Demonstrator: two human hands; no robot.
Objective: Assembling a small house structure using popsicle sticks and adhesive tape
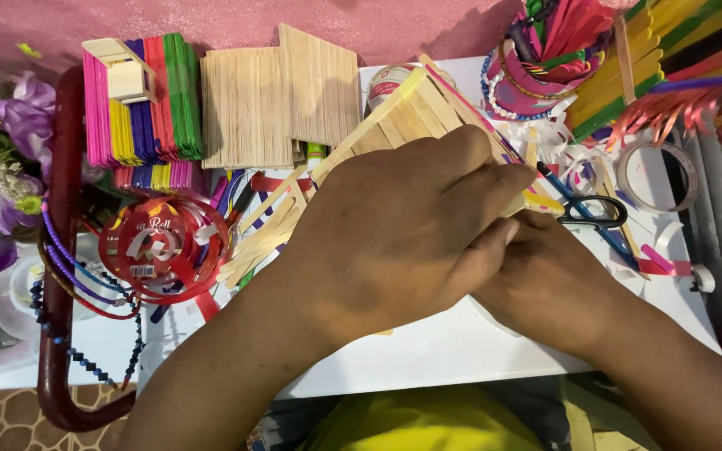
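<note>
Both hands overlap: left hand lies flat, fingers pressed together on the craft-stick box, its long axis running up-right beyond them; right hand's fingers are hidden.

Red ribbon roll's round label, left.

white tabletop, pink glittery backdrop, patterned tan floor, perhaps tiled.
</note>
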